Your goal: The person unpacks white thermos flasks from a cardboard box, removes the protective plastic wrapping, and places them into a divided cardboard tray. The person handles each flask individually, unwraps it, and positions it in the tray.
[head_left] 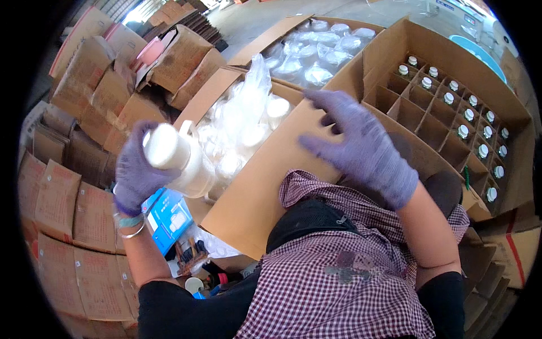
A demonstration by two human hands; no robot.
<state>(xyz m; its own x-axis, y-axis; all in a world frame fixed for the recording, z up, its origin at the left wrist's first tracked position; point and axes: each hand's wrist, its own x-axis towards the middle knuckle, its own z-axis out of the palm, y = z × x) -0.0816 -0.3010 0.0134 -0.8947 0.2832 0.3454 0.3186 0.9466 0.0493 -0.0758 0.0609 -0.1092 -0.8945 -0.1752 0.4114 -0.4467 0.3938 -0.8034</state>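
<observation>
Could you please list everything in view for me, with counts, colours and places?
Held jug: one, translucent with white lid, left of centre
Open carton: one, brown, centre
Jugs: several, white-lidded, inside it
Plastic bag: one, clear, over them
Far carton: one, brown, behind, full of clear-wrapped items
Divided carton: one, brown, right
Bottles: about sixteen, white-capped, in its cells
Printed sheet or box: one, blue, below the jug
Basin: one, pink, upper left
Tub: one, light blue, upper right
Stacked cartons: many, brown, left
Apron: one, checked, bottom
Left grip: one, purple-grey glove, on jug
Right grip: one, purple-grey glove, above open carton
</observation>
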